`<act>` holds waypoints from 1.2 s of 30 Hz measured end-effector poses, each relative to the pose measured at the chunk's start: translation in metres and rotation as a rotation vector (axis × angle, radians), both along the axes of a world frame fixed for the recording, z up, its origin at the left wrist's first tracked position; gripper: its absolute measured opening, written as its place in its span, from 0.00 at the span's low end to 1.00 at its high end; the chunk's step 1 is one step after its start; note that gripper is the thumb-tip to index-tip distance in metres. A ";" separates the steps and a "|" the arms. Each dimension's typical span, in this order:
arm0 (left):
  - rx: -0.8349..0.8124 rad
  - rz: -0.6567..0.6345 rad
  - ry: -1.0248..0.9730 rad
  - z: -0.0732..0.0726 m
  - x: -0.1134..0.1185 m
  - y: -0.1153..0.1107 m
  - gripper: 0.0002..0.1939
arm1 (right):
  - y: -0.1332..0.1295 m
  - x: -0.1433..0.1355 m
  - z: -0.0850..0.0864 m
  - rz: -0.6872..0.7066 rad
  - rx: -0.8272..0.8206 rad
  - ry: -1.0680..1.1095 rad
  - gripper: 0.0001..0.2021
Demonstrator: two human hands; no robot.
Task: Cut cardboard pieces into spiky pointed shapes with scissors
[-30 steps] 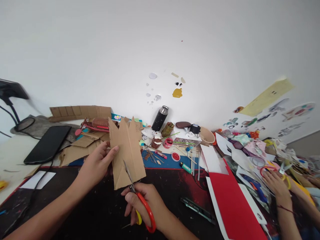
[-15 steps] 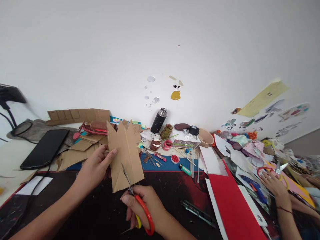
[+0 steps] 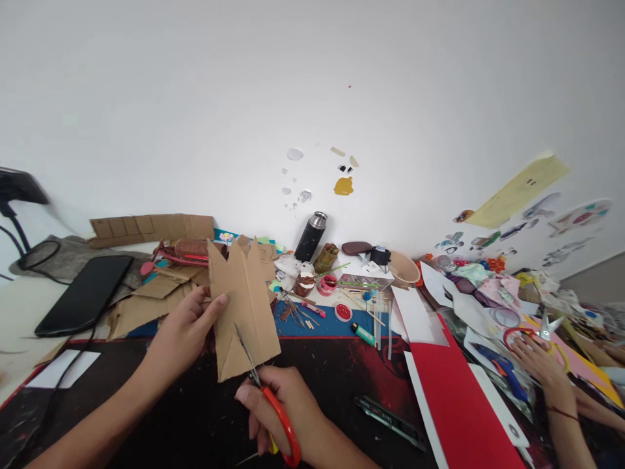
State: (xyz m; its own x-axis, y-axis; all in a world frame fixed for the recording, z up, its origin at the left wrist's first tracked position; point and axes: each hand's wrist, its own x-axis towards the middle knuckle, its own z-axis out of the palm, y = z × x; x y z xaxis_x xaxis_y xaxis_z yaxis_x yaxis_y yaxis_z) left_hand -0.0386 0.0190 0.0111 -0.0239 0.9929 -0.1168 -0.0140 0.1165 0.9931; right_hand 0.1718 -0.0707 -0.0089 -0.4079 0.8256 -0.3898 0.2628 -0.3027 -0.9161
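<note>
My left hand (image 3: 183, 332) pinches the left edge of an upright cardboard piece (image 3: 241, 299) with pointed, zigzag cuts along its top. In my right hand (image 3: 283, 404) are scissors with red and yellow handles (image 3: 283, 420), fingers wrapped round the grips. Their blades lie at the lower part of the cardboard, near a slanted line that rises from its bottom edge. Part of the blades is hidden at the cardboard.
A phone (image 3: 85, 293) and cardboard scraps lie left. Behind are a black flask (image 3: 311, 236) and paint jars (image 3: 327, 283). A cutter (image 3: 389, 420) and red sheet (image 3: 463, 404) lie right. Another person's hand (image 3: 537, 361) holds scissors at far right.
The view has shifted slightly. The scissor blades look closer together, and the yellow handle shows less below my right hand. Both hands keep their hold.
</note>
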 end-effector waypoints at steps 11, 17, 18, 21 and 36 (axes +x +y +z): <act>-0.015 0.026 -0.036 0.002 0.000 -0.002 0.31 | 0.000 -0.003 0.000 -0.022 0.014 -0.005 0.39; -0.010 0.009 -0.016 0.004 0.001 -0.002 0.32 | -0.004 -0.003 -0.003 -0.026 0.045 0.000 0.39; -0.002 0.010 -0.011 0.004 0.001 -0.002 0.32 | -0.004 -0.003 -0.003 -0.028 0.046 -0.005 0.39; 0.014 0.028 0.030 0.003 0.000 -0.001 0.33 | -0.004 -0.005 -0.005 -0.039 0.039 -0.010 0.37; -0.007 0.015 0.010 0.005 0.004 -0.003 0.34 | -0.005 -0.001 -0.012 -0.056 0.019 0.041 0.38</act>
